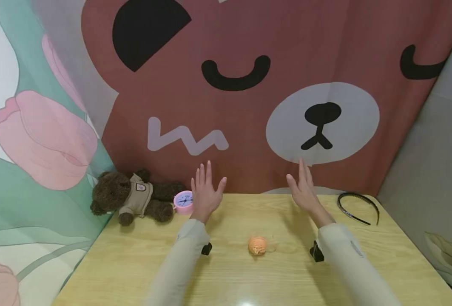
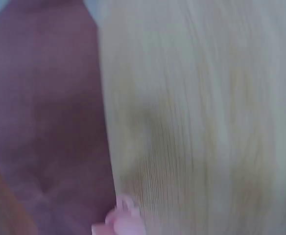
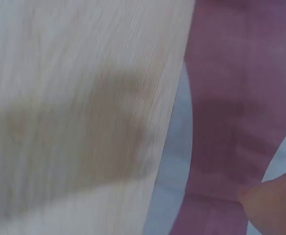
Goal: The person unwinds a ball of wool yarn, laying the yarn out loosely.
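Observation:
Both hands are held up over the far part of the wooden table, fingers straight and holding nothing. The left hand (image 1: 206,195) is nearest to a pink alarm clock (image 1: 183,203), partly covering it in the head view. Only the clock's pink top (image 2: 126,221) shows at the bottom of the left wrist view. The right hand (image 1: 306,193) is raised left of a black headband (image 1: 359,209), apart from it; its thumb (image 3: 275,203) enters the right wrist view at lower right. Between the two forearms lies a small orange yarn ball (image 1: 257,246) with a loose strand.
A brown teddy bear (image 1: 139,193) in a beige shirt lies at the table's back left. Behind the table (image 1: 248,280) hangs a curtain (image 1: 245,110) printed with a bear face. A leafy plant (image 1: 445,250) stands beyond the right edge.

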Tool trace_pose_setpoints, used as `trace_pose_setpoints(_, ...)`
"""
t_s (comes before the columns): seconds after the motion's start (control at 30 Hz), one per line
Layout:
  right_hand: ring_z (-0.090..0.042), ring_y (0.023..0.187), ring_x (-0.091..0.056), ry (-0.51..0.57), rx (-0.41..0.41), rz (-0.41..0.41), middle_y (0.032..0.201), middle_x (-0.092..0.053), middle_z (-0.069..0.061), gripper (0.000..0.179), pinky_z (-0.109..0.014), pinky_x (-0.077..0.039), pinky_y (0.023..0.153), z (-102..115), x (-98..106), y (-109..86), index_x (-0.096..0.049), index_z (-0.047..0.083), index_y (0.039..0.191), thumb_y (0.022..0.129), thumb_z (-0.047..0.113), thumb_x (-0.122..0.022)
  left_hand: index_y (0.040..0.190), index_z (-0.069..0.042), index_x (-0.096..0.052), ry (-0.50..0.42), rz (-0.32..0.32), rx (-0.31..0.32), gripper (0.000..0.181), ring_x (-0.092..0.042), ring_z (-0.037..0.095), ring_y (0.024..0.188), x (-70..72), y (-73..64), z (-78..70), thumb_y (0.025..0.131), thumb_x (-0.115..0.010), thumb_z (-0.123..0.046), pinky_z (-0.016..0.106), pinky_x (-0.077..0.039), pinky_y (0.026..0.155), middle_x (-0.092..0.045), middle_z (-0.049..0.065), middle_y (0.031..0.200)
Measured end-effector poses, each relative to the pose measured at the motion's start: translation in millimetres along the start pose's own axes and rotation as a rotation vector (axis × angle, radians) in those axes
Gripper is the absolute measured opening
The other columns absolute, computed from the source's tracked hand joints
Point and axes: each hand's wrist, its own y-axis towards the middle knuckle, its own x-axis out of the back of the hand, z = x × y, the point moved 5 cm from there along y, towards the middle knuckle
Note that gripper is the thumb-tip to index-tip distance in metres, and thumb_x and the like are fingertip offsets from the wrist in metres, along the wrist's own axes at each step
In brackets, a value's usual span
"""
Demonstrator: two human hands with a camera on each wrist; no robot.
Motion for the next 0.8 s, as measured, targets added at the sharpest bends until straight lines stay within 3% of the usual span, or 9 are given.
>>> trace_pose_setpoints(0.13,-0.042,0.156,0.011,0.235,-0.020,0.091,0.170,0.019,-0.010,0.070,-0.076,0.000,0.120,4.9,-13.2,-15.7,0.018,0.022,0.161,0.110,0.050,-0.022,0.164,-0.020,-0.004,-0.271,-0.017,0.011,0.078,-0.014,0.036,0.157,5.8,-19.1,-2.7,0.104,-0.023,-0.066,0.064,-0.012,0.127,-0.013,0.011,0.171)
trace_pose_setpoints(0.2,-0.042,0.156,0.011,0.316,-0.062,0.140,0.169,0.021,-0.005,0.067,-0.076,0.002,0.120,5.5,-20.8,-27.5,0.021,0.029,0.159,0.109,0.052,-0.017,0.164,-0.017,-0.004,-0.407,0.020,-0.014,0.073,-0.019,0.037,0.156,5.0,-31.6,-9.0,0.107,-0.025,-0.059,0.062,-0.015,0.127,-0.013,0.012,0.171)
trace_pose_setpoints(0.3,-0.044,0.156,0.008,0.415,-0.134,0.197,0.169,0.022,-0.005,0.062,-0.075,0.000,0.121,5.1,-31.9,-45.2,0.023,0.036,0.157,0.108,0.054,-0.010,0.164,-0.017,-0.002,-0.590,0.141,-0.028,0.068,-0.021,0.036,0.155,2.5,-52.7,-19.1,0.110,-0.026,-0.050,0.058,-0.020,0.127,-0.010,0.011,0.171)
trace_pose_setpoints(0.4,-0.048,0.155,0.000,0.502,-0.175,0.220,0.170,0.015,-0.015,0.062,-0.072,-0.010,0.123,6.8,-37.6,-59.8,0.020,0.034,0.159,0.108,0.055,-0.007,0.164,-0.021,0.005,-0.709,0.338,0.037,0.070,-0.021,0.039,0.155,-1.5,-73.0,-27.7,0.109,-0.025,-0.053,0.061,-0.020,0.126,-0.008,0.013,0.171)
trace_pose_setpoints(0.5,-0.052,0.153,-0.006,0.596,-0.188,0.249,0.168,0.006,-0.026,0.067,-0.068,-0.018,0.123,11.2,-40.9,-70.7,0.016,0.025,0.161,0.107,0.056,-0.007,0.163,-0.027,0.011,-0.742,0.532,0.111,0.078,-0.017,0.040,0.155,-3.0,-88.8,-33.0,0.106,-0.032,-0.059,0.065,-0.017,0.125,-0.008,0.015,0.171)
trace_pose_setpoints(0.6,-0.052,0.153,-0.011,0.648,-0.210,0.278,0.167,-0.001,-0.028,0.074,-0.066,-0.021,0.123,15.4,-42.3,-80.3,0.011,0.017,0.163,0.105,0.060,-0.007,0.161,-0.032,0.015,-0.721,0.687,0.132,0.091,-0.013,0.037,0.157,-3.9,-100.4,-35.6,0.101,-0.046,-0.063,0.064,-0.017,0.126,-0.007,0.013,0.171)
trace_pose_setpoints(0.7,-0.050,0.152,-0.018,0.674,-0.253,0.284,0.166,-0.010,-0.028,0.079,-0.064,-0.027,0.122,18.0,-42.5,-89.0,0.003,0.011,0.163,0.104,0.063,-0.008,0.160,-0.036,0.016,-0.672,0.779,0.114,0.103,-0.013,0.032,0.158,-4.6,-110.1,-35.2,0.095,-0.060,-0.061,0.060,-0.023,0.126,-0.006,0.008,0.172)
trace_pose_setpoints(0.8,-0.047,0.150,-0.025,0.676,-0.310,0.292,0.165,-0.018,-0.027,0.079,-0.058,-0.037,0.120,18.7,-43.3,-97.4,-0.005,0.010,0.163,0.105,0.062,-0.011,0.160,-0.038,0.013,-0.640,0.814,0.094,0.107,-0.020,0.034,0.156,-4.3,-118.6,-34.2,0.092,-0.069,-0.054,0.058,-0.029,0.124,-0.010,0.010,0.171)
